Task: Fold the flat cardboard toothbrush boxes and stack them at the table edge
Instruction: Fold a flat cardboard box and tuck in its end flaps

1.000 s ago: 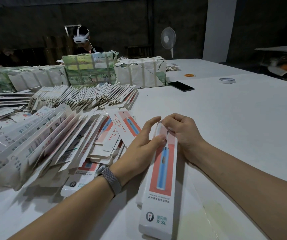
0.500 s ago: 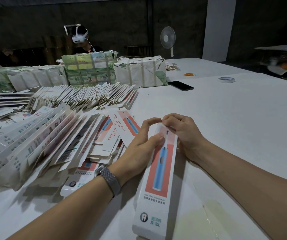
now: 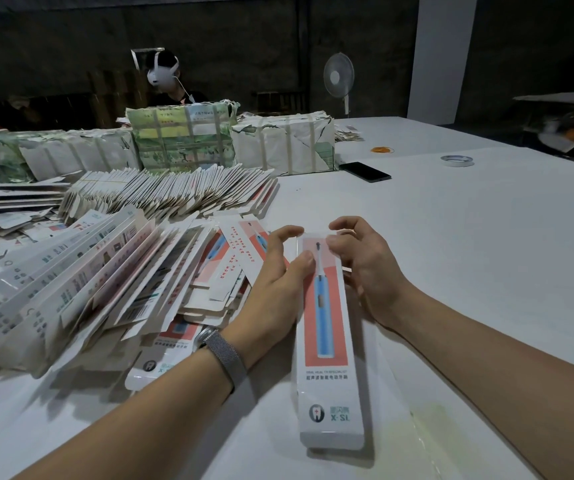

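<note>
Already both hands, left hand (image 3: 275, 282) and right hand (image 3: 365, 268), pinch the toothbrush box (image 3: 327, 334); squeezing unevenly could crumple its far flap.

Packing workshop: bundled carton stacks (image 3: 181, 140)

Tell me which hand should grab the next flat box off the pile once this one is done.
Left. The left hand sits between the folded box and the pile of flat boxes, almost against the pile's near edge. The right hand is on the box's far side and would have to cross over it.
</note>
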Action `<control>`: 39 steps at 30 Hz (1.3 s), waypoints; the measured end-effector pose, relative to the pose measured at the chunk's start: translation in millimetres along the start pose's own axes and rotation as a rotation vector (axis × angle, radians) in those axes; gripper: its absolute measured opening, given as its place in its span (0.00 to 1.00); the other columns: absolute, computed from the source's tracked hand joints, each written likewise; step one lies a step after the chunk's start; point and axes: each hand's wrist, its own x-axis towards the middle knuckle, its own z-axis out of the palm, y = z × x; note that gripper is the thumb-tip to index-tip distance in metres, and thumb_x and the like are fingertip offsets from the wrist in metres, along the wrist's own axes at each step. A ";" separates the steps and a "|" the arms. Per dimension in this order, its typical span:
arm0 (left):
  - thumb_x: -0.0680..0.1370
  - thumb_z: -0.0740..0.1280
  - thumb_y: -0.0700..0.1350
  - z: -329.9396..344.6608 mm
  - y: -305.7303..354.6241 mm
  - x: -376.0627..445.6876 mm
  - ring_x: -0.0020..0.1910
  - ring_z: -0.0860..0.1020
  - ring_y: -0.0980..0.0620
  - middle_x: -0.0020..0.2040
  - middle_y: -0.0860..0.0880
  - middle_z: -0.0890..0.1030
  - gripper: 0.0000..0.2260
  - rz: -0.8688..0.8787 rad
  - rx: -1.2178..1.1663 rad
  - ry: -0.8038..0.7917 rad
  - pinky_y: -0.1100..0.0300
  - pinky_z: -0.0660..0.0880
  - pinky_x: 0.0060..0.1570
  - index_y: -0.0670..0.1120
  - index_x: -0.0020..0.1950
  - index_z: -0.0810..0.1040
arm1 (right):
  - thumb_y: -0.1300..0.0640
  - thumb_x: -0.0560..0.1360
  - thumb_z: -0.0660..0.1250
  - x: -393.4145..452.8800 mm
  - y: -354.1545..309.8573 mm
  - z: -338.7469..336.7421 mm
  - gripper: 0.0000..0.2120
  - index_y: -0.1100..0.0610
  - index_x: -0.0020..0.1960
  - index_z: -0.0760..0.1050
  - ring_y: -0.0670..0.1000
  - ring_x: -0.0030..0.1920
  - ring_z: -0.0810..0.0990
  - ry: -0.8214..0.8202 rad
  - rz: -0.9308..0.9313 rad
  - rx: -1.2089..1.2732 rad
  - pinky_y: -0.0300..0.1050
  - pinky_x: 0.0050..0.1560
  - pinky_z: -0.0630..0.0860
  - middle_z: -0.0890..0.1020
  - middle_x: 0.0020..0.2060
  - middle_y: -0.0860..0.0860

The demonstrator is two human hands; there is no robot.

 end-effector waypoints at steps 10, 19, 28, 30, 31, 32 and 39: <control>0.86 0.59 0.47 -0.6 -1.9 1.0 0.40 0.86 0.49 0.45 0.46 0.85 0.09 0.041 -0.045 0.041 0.56 0.82 0.42 0.63 0.60 0.66 | 0.47 0.73 0.67 -3.2 0.3 2.7 0.08 0.47 0.50 0.71 0.50 0.36 0.82 -0.036 -0.064 -0.083 0.49 0.43 0.78 0.81 0.34 0.48; 0.86 0.59 0.48 -1.8 -1.7 0.2 0.37 0.86 0.51 0.39 0.53 0.85 0.09 0.027 -0.050 0.007 0.62 0.81 0.37 0.63 0.61 0.65 | 0.57 0.80 0.66 -4.7 -3.2 2.1 0.06 0.52 0.45 0.71 0.53 0.35 0.80 -0.004 -0.030 -0.050 0.52 0.45 0.77 0.82 0.36 0.54; 0.80 0.63 0.53 -2.7 -6.0 4.0 0.41 0.86 0.48 0.45 0.47 0.85 0.10 0.014 -0.076 0.032 0.55 0.82 0.41 0.66 0.58 0.68 | 0.57 0.80 0.67 -5.3 -3.8 3.2 0.05 0.52 0.46 0.72 0.55 0.37 0.77 0.001 -0.032 -0.042 0.52 0.44 0.73 0.82 0.36 0.53; 0.77 0.63 0.55 -3.6 -7.8 5.0 0.41 0.86 0.47 0.44 0.48 0.86 0.10 0.016 -0.085 0.026 0.55 0.82 0.42 0.67 0.56 0.68 | 0.56 0.80 0.66 -6.0 -5.0 3.4 0.05 0.52 0.46 0.73 0.54 0.37 0.78 -0.004 -0.026 -0.057 0.52 0.44 0.75 0.82 0.36 0.54; 0.76 0.63 0.56 -4.1 -8.7 5.5 0.41 0.86 0.46 0.45 0.48 0.86 0.10 0.021 -0.088 0.026 0.54 0.82 0.42 0.68 0.56 0.69 | 0.56 0.80 0.66 -6.3 -5.5 3.6 0.04 0.52 0.47 0.73 0.54 0.37 0.79 -0.004 -0.022 -0.062 0.53 0.45 0.75 0.83 0.37 0.54; 0.76 0.64 0.56 -4.4 -9.9 6.0 0.42 0.86 0.45 0.45 0.47 0.86 0.10 0.023 -0.092 0.024 0.53 0.83 0.43 0.68 0.55 0.69 | 0.55 0.80 0.67 -6.4 -5.9 4.0 0.04 0.52 0.47 0.73 0.54 0.37 0.80 -0.001 -0.015 -0.063 0.53 0.46 0.76 0.83 0.37 0.54; 0.77 0.65 0.57 -3.2 -12.4 4.8 0.43 0.87 0.43 0.46 0.48 0.86 0.11 0.039 -0.129 0.028 0.53 0.83 0.42 0.68 0.56 0.69 | 0.51 0.81 0.65 -6.3 -4.4 5.8 0.04 0.50 0.48 0.73 0.53 0.38 0.86 0.037 -0.032 -0.149 0.51 0.43 0.83 0.85 0.41 0.54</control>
